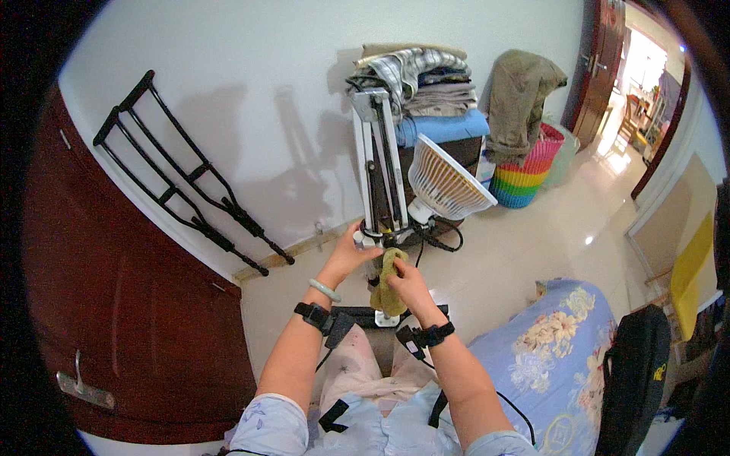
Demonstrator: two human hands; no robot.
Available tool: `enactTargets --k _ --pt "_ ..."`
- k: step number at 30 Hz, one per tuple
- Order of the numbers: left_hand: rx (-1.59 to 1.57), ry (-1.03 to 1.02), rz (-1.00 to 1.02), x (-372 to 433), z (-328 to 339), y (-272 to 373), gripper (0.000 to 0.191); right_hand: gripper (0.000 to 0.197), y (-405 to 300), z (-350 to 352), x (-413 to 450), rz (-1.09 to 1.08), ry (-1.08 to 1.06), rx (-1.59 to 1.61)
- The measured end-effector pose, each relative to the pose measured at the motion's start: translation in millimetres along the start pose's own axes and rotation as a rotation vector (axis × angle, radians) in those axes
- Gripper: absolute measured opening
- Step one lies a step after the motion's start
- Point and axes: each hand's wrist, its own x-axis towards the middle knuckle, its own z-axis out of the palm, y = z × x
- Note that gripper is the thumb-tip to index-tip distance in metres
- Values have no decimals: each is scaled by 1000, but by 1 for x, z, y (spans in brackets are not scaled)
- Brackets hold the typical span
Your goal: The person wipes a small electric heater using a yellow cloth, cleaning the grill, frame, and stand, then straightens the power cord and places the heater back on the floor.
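Note:
A lamp stand with folded white arms [368, 171] rises in front of me, and a white slatted lamp head [447, 182] hangs at its right. My left hand [349, 256] grips the stand around its joint, below the folded arms. Just to the right, my right hand [412, 285] pinches a yellow-green cloth [389, 285], which hangs down along the stand's pole. A white plate [387, 319] on a black base bar [359, 315] shows below the cloth. A black cable [450, 242] loops beside the lamp head. The part of the pole behind the cloth is hidden.
Two black crutches [188, 176] lean on the wall at left, near a dark red wooden door [142, 319]. Folded clothes [439, 91] are stacked behind the stand. A rainbow-coloured basket [522, 179] stands behind at right. Flowered bedding [530, 353] and a black case [636, 376] are at my right.

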Motion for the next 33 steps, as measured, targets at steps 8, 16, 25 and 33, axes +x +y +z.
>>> enactTargets --k 8,16,25,33 --pt "-56 -13 199 -10 -26 24 71 40 -115 -16 3 -305 150 54" --pt "-244 -44 205 1 -7 3 51 38 -217 -37 45 -664 391 97" --pt "-257 16 327 -8 6 9 58 59 -145 -17 74 -742 351 -349" --pt "-126 104 357 16 15 -16 52 59 -61 -6 57 -572 331 -524"
